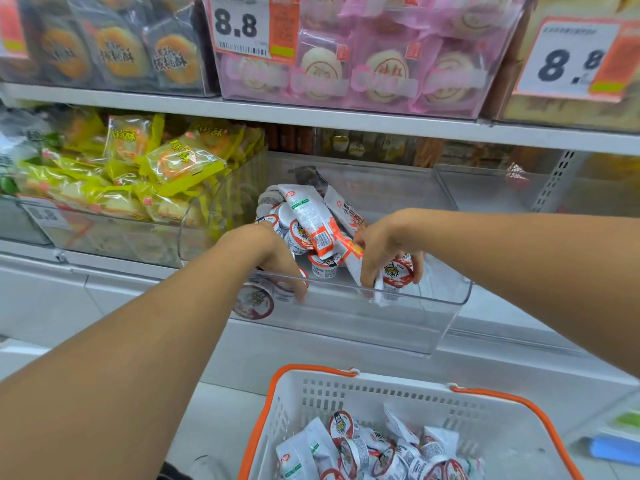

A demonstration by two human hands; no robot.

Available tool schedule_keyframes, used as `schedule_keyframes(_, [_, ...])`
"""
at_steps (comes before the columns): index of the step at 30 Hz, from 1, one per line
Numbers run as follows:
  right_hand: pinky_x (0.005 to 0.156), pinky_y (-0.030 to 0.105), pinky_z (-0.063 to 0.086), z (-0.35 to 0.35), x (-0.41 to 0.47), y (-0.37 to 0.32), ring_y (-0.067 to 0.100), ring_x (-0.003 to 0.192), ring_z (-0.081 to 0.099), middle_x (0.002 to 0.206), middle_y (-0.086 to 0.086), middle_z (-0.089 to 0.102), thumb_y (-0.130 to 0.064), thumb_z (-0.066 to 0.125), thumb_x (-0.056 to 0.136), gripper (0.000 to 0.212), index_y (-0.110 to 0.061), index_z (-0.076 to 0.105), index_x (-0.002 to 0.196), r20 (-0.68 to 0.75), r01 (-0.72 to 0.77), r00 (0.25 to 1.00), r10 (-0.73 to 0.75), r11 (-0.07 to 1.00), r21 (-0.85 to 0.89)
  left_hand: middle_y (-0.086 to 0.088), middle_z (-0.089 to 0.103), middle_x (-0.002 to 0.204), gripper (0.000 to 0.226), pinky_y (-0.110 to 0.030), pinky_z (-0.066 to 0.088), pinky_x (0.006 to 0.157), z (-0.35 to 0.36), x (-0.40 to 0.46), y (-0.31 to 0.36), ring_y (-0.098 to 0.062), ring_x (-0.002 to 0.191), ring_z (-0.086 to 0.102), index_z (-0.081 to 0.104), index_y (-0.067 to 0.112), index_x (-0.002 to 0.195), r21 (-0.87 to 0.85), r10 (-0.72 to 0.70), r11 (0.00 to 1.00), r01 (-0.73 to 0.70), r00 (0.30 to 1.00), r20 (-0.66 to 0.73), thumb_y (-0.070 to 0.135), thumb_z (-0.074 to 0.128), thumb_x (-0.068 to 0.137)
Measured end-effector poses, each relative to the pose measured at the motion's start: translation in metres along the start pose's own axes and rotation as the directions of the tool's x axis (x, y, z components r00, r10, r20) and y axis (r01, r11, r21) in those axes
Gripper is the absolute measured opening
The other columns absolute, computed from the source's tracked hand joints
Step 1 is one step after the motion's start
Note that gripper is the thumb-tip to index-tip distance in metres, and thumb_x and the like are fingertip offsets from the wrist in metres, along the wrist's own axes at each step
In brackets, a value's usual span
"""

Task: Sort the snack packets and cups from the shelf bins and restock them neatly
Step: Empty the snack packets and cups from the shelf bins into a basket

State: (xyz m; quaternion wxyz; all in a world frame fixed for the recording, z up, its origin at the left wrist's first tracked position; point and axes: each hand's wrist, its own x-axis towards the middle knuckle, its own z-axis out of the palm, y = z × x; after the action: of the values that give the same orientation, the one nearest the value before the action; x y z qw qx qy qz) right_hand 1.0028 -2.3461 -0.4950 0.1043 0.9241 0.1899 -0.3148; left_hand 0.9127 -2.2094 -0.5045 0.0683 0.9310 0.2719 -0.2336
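Reaching into the clear bin [446, 299]: right hand [384, 251] grips a cup [398, 275] plus a crinkly packet [356, 268], left hand [277, 261] curls around another cup [254, 301]. Light, slippery stuff, so probably best grabbed around the cup sides.

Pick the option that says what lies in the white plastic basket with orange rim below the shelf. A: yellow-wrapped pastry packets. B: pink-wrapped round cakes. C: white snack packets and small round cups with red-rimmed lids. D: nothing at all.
C: the white plastic basket with orange rim holds white snack packets mixed with small round cups with red-rimmed lids.
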Motion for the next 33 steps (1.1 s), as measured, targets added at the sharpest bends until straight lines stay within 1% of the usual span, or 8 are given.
schedule_keyframes(3, [0.069, 0.054, 0.06, 0.002, 0.003, -0.004, 0.047, 0.114, 0.056, 0.139, 0.019, 0.046, -0.04, 0.089, 0.068, 0.096, -0.019, 0.038, 0.146, 0.012, -0.018, 1.0, 0.017, 0.996, 0.083, -0.003, 0.042, 0.145, 0.145, -0.041, 0.051, 0.096, 0.004, 0.007, -0.002, -0.029, 0.123, 0.052, 0.015, 0.016, 0.151, -0.056, -0.007, 0.998, 0.003, 0.997, -0.081, 0.074, 0.084, 0.037])
schedule_keyframes(6, [0.098, 0.036, 0.049, 0.004, -0.008, -0.004, 0.034, 0.126, 0.054, 0.146, 0.012, 0.046, -0.042, 0.064, 0.094, 0.062, -0.013, 0.045, 0.145, -0.104, 0.039, 0.994, -0.037, 0.999, 0.013, 0.002, 0.04, 0.146, 0.162, -0.045, 0.047, 0.103, 0.011, 0.029, -0.009, -0.03, 0.127, 0.05, 0.003, 0.035, 0.153, -0.082, 0.054, 0.994, -0.066, 0.989, -0.136, 0.081, 0.082, 0.019])
schedule_keyframes(9, [0.101, 0.036, 0.038, 0.004, -0.019, -0.007, 0.028, 0.131, 0.049, 0.146, 0.01, 0.048, -0.042, 0.054, 0.099, 0.05, -0.014, 0.049, 0.14, -0.122, 0.062, 0.99, -0.065, 0.998, -0.026, -0.006, 0.052, 0.129, 0.13, -0.046, 0.049, 0.099, 0.007, 0.009, -0.011, -0.03, 0.113, 0.056, 0.0, 0.022, 0.149, -0.267, 0.06, 0.958, -0.107, 0.982, -0.177, 0.05, 0.087, 0.057])
schedule_keyframes(13, [0.095, 0.031, 0.044, 0.007, -0.002, -0.013, 0.021, 0.099, 0.055, 0.115, 0.005, 0.056, -0.037, 0.059, 0.097, 0.039, -0.013, 0.059, 0.126, -0.09, 0.11, 0.989, -0.119, 0.989, -0.099, -0.007, 0.053, 0.115, 0.079, -0.039, 0.052, 0.081, 0.004, 0.003, -0.011, -0.028, 0.101, 0.057, 0.033, 0.014, 0.136, -0.313, 0.096, 0.934, -0.171, 0.966, -0.24, 0.034, 0.079, 0.076])
schedule_keyframes(16, [0.079, 0.027, 0.049, 0.007, 0.007, -0.009, 0.016, 0.083, 0.051, 0.102, 0.001, 0.055, -0.034, 0.067, 0.089, 0.045, -0.014, 0.063, 0.13, -0.208, 0.104, 0.969, -0.13, 0.986, -0.129, -0.008, 0.063, 0.118, 0.04, -0.035, 0.052, 0.086, 0.001, 0.001, -0.009, -0.026, 0.108, 0.061, 0.063, 0.012, 0.118, -0.228, 0.145, 0.949, -0.216, 0.946, -0.291, 0.033, 0.072, 0.085])
schedule_keyframes(20, [0.073, 0.028, 0.054, 0.002, 0.011, -0.001, 0.018, 0.085, 0.062, 0.109, 0.004, 0.066, -0.031, 0.077, 0.077, 0.044, -0.014, 0.066, 0.116, -0.294, 0.124, 0.949, -0.113, 0.992, 0.02, -0.011, 0.068, 0.111, 0.032, -0.033, 0.053, 0.084, -0.004, 0.001, -0.017, -0.029, 0.108, 0.063, 0.071, 0.01, 0.106, -0.364, 0.13, 0.896, -0.255, 0.934, -0.333, 0.032, 0.075, 0.083])
schedule_keyframes(26, [0.076, 0.056, 0.058, -0.026, -0.026, 0.014, 0.033, 0.095, 0.069, 0.1, 0.013, 0.073, -0.016, 0.082, 0.073, 0.039, -0.015, 0.064, 0.108, -0.293, 0.291, 0.94, -0.177, 0.863, 0.412, -0.001, 0.067, 0.078, 0.019, -0.024, 0.047, 0.055, -0.026, -0.015, -0.024, -0.018, 0.064, 0.063, 0.072, 0.014, 0.096, -0.646, 0.152, 0.654, -0.394, 0.904, -0.399, 0.02, 0.078, 0.079])
schedule_keyframes(33, [0.085, 0.061, 0.055, -0.01, -0.129, 0.072, 0.036, 0.086, 0.073, 0.092, 0.015, 0.076, -0.008, 0.082, 0.066, 0.026, -0.015, 0.072, 0.089, -0.415, 0.629, 0.777, -0.473, 0.58, 0.517, -0.001, 0.075, 0.095, 0.027, -0.036, 0.05, 0.08, -0.027, -0.079, -0.015, -0.014, 0.082, 0.067, 0.069, 0.017, 0.103, -0.63, 0.615, 0.426, -0.649, 0.718, -0.325, 0.01, 0.078, 0.08])
